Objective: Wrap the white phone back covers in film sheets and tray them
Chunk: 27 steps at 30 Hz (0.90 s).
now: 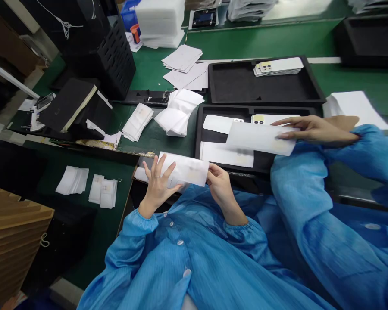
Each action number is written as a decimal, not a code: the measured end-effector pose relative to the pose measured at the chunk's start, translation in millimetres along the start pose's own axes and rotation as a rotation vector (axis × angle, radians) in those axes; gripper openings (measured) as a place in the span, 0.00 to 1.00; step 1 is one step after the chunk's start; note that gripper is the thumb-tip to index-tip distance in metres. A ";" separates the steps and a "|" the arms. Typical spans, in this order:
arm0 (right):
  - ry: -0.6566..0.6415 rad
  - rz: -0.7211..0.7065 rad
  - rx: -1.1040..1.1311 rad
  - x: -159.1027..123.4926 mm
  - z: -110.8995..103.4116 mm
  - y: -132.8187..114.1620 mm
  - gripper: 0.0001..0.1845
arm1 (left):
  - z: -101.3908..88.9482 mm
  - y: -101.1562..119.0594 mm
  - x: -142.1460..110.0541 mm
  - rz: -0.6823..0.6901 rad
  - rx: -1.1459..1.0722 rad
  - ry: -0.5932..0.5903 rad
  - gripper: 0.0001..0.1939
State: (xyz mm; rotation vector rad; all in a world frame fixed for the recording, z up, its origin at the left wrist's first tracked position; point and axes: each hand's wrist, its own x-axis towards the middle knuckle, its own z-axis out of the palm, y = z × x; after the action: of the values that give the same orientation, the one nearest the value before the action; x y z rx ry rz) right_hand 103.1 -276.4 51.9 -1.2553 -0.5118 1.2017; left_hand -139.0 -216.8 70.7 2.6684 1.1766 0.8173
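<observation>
A white translucent sleeve (189,168), with faint marks like a phone back panel's camera rings showing through, is held level before my chest. My right hand (222,186) pinches its right end between thumb and fingers. Across its left end my left hand (158,183) lies with fingers spread, touching the face; the thumb stretches along the lower edge. Just beyond is a black tray (268,161) holding white phone back panels (221,123) and a sleeved panel (213,153). At right, a co-worker's hand (313,129) holds another white sleeve (258,137) over this tray.
Behind, another black tray (236,82) carries stacked phone panels (280,66). Filled sleeves (137,122) and loose white sleeves (178,112) lie left of the trays. More sleeve piles (73,180) rest on the lower left bench. A black box (74,105) and slotted crate (116,56) stand farther left.
</observation>
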 end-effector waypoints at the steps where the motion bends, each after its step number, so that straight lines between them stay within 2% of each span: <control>1: -0.046 0.024 -0.027 -0.6 0.2 -0.8 0.23 | -4.6 1.7 3.3 0.004 0.007 -0.097 0.55; 4: -0.124 0.070 -0.099 -1.9 -1.5 1.6 0.23 | -9.0 5.8 10.2 0.031 -0.050 -0.338 0.48; 6: -0.124 0.096 -0.120 -2.5 -4.2 7.4 0.25 | -5.1 6.1 9.6 0.016 -0.134 -0.398 0.45; 8: -0.115 0.123 -0.113 -3.4 -7.3 15.0 0.28 | 0.4 3.0 5.7 -0.047 -0.194 -0.366 0.44; 10: -0.105 0.142 -0.084 -5.0 -10.1 23.0 0.32 | 4.1 -6.0 2.0 -0.125 -0.204 -0.286 0.45; 14: -0.117 0.174 -0.096 -10.2 -13.3 38.0 0.35 | 0.8 -49.7 13.2 -0.319 -0.126 -0.083 0.48; 16: -0.153 0.198 -0.136 -13.0 -13.7 45.2 0.37 | -4.6 -80.4 35.3 -0.422 -0.067 0.044 0.47; 18: -0.186 0.229 -0.165 -15.5 -13.6 51.9 0.39 | -9.7 -110.4 68.0 -0.475 -0.003 0.137 0.44; 20: -0.200 0.247 -0.185 -17.5 -14.0 57.4 0.41 | -12.4 -135.3 105.9 -0.479 0.055 0.162 0.42; 22: -0.198 0.237 -0.214 -18.8 -16.2 60.9 0.42 | -11.0 -153.8 141.5 -0.502 0.111 0.115 0.43; 24: -0.196 0.204 -0.257 -19.4 -20.8 62.7 0.41 | -5.4 -167.0 168.2 -0.542 0.156 0.004 0.49; 27: -0.195 0.147 -0.316 -20.6 -30.6 66.2 0.39 | 7.7 -180.3 186.1 -0.624 0.188 -0.189 0.65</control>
State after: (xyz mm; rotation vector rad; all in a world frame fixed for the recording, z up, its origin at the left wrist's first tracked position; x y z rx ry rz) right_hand 95.0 -317.4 -11.4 -1.4695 -0.7871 1.4152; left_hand -149.4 41.6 88.6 2.2026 1.9462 0.3544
